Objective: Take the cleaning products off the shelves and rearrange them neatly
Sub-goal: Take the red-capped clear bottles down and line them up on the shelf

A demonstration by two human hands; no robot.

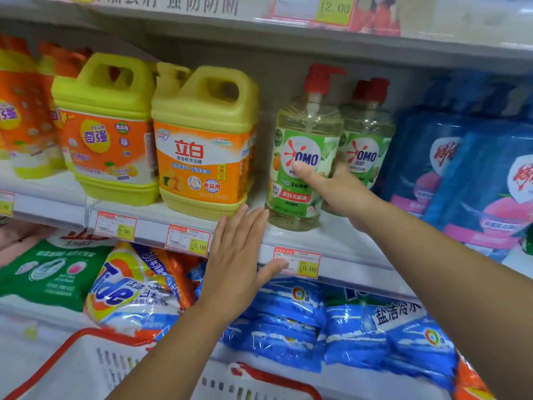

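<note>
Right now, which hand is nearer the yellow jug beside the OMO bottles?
Left. The left hand lies open just below the yellow jug; the right hand grips the front OMO bottle.

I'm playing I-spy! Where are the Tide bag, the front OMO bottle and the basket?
Tide bag (114, 290): head view, on its blue logo.
front OMO bottle (302, 153): head view, on its label.
basket (80, 370): head view, on its white wall.

A narrow gap on the shelf (340, 243) lies between the yellow jug (202, 140) and the front OMO bottle (300, 180); blue packs (461, 174) crowd the right side
</note>
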